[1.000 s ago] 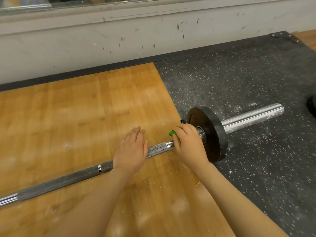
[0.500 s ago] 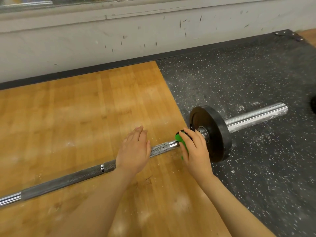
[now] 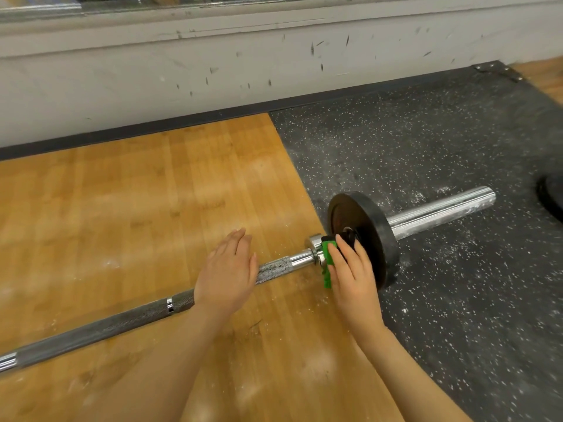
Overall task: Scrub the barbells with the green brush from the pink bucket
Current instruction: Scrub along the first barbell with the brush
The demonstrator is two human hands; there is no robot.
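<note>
A steel barbell [image 3: 274, 267] lies across the wooden floor, its knurled shaft running from lower left to a black weight plate [image 3: 370, 226] on the right. My left hand [image 3: 227, 274] rests flat on the shaft with straight fingers. My right hand [image 3: 353, 275] grips the green brush [image 3: 327, 263] and holds it against the bar's collar, just left of the plate. Most of the brush is hidden under my fingers. The pink bucket is not in view.
The bare chrome sleeve [image 3: 441, 213] sticks out past the plate over speckled black rubber matting [image 3: 457, 300]. Another dark plate edge [image 3: 551, 199] shows at the far right. A scuffed white wall [image 3: 213, 71] runs along the back.
My right hand has slid the green brush rightward along the bar, from the smooth shaft to the collar beside the plate. My left hand stays on the shaft.
</note>
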